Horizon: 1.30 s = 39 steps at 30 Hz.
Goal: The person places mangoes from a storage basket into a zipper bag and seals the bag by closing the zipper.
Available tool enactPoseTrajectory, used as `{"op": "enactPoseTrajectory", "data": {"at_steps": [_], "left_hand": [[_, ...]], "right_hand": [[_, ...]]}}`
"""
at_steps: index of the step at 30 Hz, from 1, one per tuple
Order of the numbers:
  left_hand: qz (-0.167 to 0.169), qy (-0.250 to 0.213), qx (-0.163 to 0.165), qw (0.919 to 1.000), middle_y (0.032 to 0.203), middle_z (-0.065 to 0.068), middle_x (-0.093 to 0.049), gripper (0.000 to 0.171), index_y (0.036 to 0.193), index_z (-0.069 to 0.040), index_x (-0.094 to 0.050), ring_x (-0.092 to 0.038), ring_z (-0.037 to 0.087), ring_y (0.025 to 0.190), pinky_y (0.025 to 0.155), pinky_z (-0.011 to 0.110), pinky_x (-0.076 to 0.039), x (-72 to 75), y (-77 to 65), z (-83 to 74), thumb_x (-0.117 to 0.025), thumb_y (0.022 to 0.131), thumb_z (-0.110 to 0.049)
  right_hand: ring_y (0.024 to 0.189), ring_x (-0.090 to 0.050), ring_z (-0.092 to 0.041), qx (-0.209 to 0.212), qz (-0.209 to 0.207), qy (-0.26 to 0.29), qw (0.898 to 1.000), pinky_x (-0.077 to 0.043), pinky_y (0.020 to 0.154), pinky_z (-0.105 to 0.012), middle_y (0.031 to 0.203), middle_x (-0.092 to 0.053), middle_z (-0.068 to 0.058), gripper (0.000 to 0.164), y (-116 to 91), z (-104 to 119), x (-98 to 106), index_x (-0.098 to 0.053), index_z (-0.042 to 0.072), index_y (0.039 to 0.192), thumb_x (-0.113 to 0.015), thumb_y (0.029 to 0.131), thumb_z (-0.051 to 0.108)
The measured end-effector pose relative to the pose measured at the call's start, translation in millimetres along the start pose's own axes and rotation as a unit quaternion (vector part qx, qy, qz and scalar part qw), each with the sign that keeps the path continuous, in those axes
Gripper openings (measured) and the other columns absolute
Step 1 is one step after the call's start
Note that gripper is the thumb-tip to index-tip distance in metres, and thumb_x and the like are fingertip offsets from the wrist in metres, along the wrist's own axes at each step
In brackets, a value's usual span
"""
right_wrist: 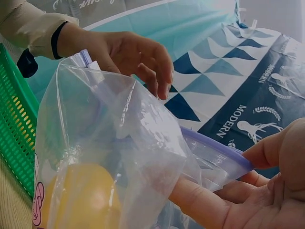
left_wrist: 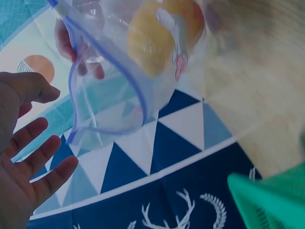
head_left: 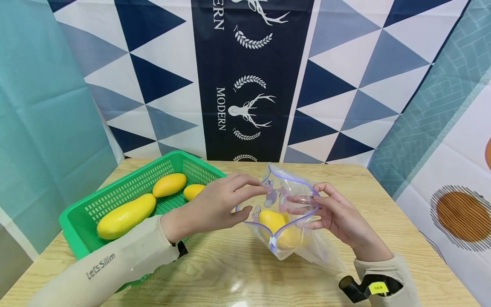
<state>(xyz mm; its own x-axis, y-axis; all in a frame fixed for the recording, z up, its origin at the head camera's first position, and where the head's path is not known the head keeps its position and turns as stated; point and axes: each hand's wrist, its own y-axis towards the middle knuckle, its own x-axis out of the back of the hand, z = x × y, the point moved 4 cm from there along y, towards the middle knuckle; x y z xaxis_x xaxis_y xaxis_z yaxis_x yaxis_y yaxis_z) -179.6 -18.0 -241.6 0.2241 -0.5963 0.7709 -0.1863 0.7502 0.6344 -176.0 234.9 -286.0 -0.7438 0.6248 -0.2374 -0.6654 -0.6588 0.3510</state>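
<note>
A clear zip bag (head_left: 322, 251) with a purple-edged mouth leans on the table, its mouth spread apart. Inside it lies at least one yellow mango (head_left: 273, 219); the film blurs whether there is a second. My right hand (head_left: 341, 221) pinches the purple rim on the right side, thumb and fingers on either face of the film. At the left side of the mouth, my left hand (head_left: 218, 204) hovers with loosely bent fingers and holds nothing. In the left wrist view its fingers stand apart from the bag (left_wrist: 109, 114).
Left of the bag stands a green plastic basket (head_left: 70, 230) holding more yellow mangoes (head_left: 126, 216), one partly hidden behind my left hand. The wooden table (head_left: 215, 273) ends at a patterned cloth backdrop (head_left: 245, 128) at the back and right.
</note>
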Motion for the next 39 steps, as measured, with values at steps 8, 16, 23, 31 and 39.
{"op": "enactPoseTrajectory", "data": {"at_steps": [8, 16, 23, 31, 39], "left_hand": [[-0.013, 0.066, 0.003, 0.9978, 0.116, 0.009, -0.066, 0.045, 0.119, -0.006, -0.066, -0.061, 0.025, 0.107, 0.091, 0.032, -0.053, 16.0, -8.6, 13.2, -0.081, 0.077, -0.007], [-0.021, 0.093, 0.033, 0.9949, 0.121, 0.015, -0.062, 0.049, 0.123, -0.004, -0.061, -0.059, 0.031, 0.110, 0.089, 0.042, -0.053, 28.0, -24.7, 39.0, -0.081, 0.077, -0.006], [0.008, 0.118, 0.076, 0.9901, 0.128, 0.019, -0.058, 0.056, 0.130, -0.004, -0.058, -0.056, 0.035, 0.115, 0.089, 0.049, -0.051, 28.5, -41.6, 64.8, -0.081, 0.079, -0.008], [0.042, 0.131, 0.136, 0.9811, 0.131, 0.020, -0.054, 0.060, 0.135, -0.004, -0.054, -0.051, 0.038, 0.119, 0.091, 0.054, -0.048, 26.0, -62.7, 92.9, -0.079, 0.080, -0.008], [0.090, 0.132, 0.184, 0.9698, 0.134, 0.021, -0.051, 0.062, 0.138, -0.002, -0.052, -0.046, 0.039, 0.123, 0.094, 0.057, -0.043, 20.9, -80.5, 112.7, -0.076, 0.081, -0.011]], "right_hand": [[0.122, -0.058, -0.035, 0.000, 0.002, 0.002, 1.000, -0.054, 0.086, -0.044, 0.140, -0.055, -0.019, 0.028, 0, 0, 0, -0.038, 0.006, 0.120, -0.013, 0.108, 0.001], [0.121, -0.059, -0.034, -0.006, -0.008, -0.004, 1.000, -0.055, 0.085, -0.043, 0.139, -0.057, -0.017, 0.029, 0, 0, 1, -0.041, 0.008, 0.119, -0.015, 0.108, 0.001], [0.121, -0.059, -0.034, -0.002, -0.003, -0.001, 1.000, -0.055, 0.085, -0.042, 0.139, -0.056, -0.018, 0.030, 0, 0, 0, -0.040, 0.008, 0.120, -0.014, 0.107, 0.001], [0.121, -0.059, -0.035, -0.005, -0.007, -0.002, 1.000, -0.055, 0.084, -0.043, 0.139, -0.056, -0.019, 0.031, 1, 0, 0, -0.042, 0.009, 0.119, -0.014, 0.108, 0.001], [0.120, -0.060, -0.035, -0.008, -0.013, -0.004, 1.000, -0.055, 0.084, -0.044, 0.138, -0.057, -0.019, 0.030, 2, 0, 0, -0.043, 0.008, 0.117, -0.016, 0.107, 0.001]]}}
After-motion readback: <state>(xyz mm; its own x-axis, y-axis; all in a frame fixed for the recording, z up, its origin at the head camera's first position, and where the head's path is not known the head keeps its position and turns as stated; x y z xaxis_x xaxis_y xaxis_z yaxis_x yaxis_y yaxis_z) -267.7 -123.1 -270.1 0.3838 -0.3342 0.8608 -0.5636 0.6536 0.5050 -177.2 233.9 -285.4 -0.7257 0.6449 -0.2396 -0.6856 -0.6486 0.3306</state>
